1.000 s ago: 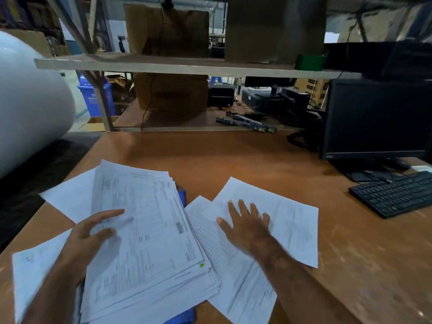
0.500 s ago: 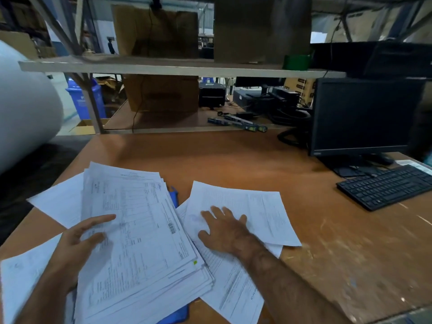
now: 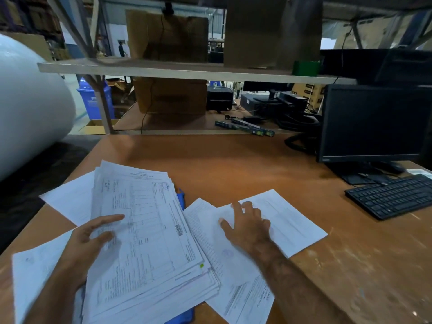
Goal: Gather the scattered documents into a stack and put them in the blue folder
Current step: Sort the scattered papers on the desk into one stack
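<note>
Most of the documents are already piled into a loose stack (image 3: 145,232) at the near left of the bench (image 3: 233,164), and it's pinned down by the left hand (image 3: 90,239), laid flat with fingers spread, nothing gripped. The right hand (image 3: 247,226) is pressed on the loose sheets (image 3: 287,220) just beside the stack, fingers slightly bent with the tips on the paper, so it's counted as open too. More single sheets (image 3: 67,199) are poking out from under the stack on the left. The blue folder (image 3: 181,197) is mostly buried underneath, only a sliver by the stack's far right edge and a corner near the front being seen; whether anything is inside it can't be told. Paper like this is probably light, floppy and slippery sheet on sheet, so the loose ones are best slid flat across the wood, and the stack is best squared up and taken by its long edges with both hands, or it'll likely fan out.
</note>
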The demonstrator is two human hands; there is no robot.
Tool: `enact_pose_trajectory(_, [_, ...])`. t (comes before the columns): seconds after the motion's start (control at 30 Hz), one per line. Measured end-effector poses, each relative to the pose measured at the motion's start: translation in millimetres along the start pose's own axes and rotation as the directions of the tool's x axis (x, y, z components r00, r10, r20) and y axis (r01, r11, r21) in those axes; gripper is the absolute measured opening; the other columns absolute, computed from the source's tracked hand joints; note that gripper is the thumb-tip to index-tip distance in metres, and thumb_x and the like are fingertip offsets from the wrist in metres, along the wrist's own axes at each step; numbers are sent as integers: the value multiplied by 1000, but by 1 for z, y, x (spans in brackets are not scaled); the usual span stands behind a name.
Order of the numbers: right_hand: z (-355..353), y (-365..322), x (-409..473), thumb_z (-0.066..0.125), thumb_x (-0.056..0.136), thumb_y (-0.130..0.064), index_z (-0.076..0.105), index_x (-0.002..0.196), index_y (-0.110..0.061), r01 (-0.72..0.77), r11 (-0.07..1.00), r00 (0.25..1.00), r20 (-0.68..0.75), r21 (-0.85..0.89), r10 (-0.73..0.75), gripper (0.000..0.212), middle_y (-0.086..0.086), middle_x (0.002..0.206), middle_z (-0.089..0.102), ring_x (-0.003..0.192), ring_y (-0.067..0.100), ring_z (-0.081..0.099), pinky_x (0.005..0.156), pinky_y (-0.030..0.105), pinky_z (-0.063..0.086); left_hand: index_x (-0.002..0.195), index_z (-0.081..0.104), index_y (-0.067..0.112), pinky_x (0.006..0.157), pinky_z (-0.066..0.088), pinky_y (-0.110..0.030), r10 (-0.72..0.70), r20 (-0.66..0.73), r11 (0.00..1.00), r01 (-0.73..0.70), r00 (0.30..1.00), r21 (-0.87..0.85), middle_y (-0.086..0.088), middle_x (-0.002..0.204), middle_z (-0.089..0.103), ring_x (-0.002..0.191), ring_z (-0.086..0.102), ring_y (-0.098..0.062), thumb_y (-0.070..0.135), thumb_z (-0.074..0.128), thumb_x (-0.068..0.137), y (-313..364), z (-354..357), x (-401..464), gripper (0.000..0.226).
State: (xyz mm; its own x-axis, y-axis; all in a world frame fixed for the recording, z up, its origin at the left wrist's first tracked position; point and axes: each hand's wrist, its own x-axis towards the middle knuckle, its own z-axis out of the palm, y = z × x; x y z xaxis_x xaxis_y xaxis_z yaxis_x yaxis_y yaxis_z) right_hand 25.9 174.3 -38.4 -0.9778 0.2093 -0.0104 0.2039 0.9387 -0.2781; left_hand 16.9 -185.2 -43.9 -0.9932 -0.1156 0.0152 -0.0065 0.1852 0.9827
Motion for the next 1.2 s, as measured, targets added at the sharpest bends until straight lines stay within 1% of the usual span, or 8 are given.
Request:
enact_pose_trajectory(0.1, [17,-7,6,23,97,-73,8,160,-44,41,998,983,182,-57,-30,71,-3,172,-1,157,35,-3,117,69,0,109,78,20,74,57,-36,-16,4,1000,16,1000,-18,-2,136,61,111,63,-28,-3,59,98,1,0,-1,31])
enact_pose_trajectory(0.23, [-7,7,10,52,98,-46,34,150,-49,308,946,886,333,99,-323,56,-18,168,14,157,12,1,117,67,-12,110,78,20,77,58,-38,-13,6,1000,13,1000,-21,-1,136,61,112,62,-27,-2,59,98,0,0,0,31])
enact_pose_trajectory(0.4, [-25,30,-3,60,80,-5,74,85,-29,417,800,771,298,431,-563,28,-14,136,62,137,-1,46,118,42,32,109,79,24,95,55,-54,-24,3,1000,24,1000,3,2,138,60,119,59,-30,1,61,98,-7,-4,4,32])
enact_pose_trajectory(0.63, [-22,44,15,71,83,-14,72,103,-24,438,807,895,-105,397,-434,22,-5,109,67,112,18,62,101,35,45,106,79,25,90,57,-49,-18,-4,1000,18,1000,11,1,137,61,115,61,-29,2,62,98,-5,-2,3,30])
enact_pose_trajectory(0.8, [-39,56,71,83,59,-71,12,159,-44,261,962,896,350,80,-272,126,0,170,11,156,22,12,124,47,21,105,80,24,89,58,-51,-39,10,999,39,999,-34,0,136,61,114,62,-32,-1,61,97,-2,0,1,32])
enact_pose_trajectory(0.9, [-47,41,86,92,43,-70,5,162,-35,293,954,864,410,59,-291,151,-3,168,21,153,21,24,124,39,24,104,81,27,90,58,-57,-51,29,997,53,998,-49,1,136,61,114,63,-34,0,63,97,-2,-1,1,33])
enact_pose_trajectory(1.1, [-37,41,90,87,71,-25,72,88,-25,169,944,925,286,283,-251,23,-21,66,66,72,8,62,72,29,50,103,81,27,92,59,-50,-46,0,998,46,999,-30,3,138,60,116,61,-29,0,64,96,-4,-1,3,33])
enact_pose_trajectory(1.2, [-26,46,86,83,77,-29,71,77,-21,129,934,939,262,332,-223,15,-12,68,65,67,10,60,65,28,47,103,81,29,95,57,-52,-54,1,998,54,999,-26,4,138,60,118,60,-28,0,65,96,-4,-1,4,34])
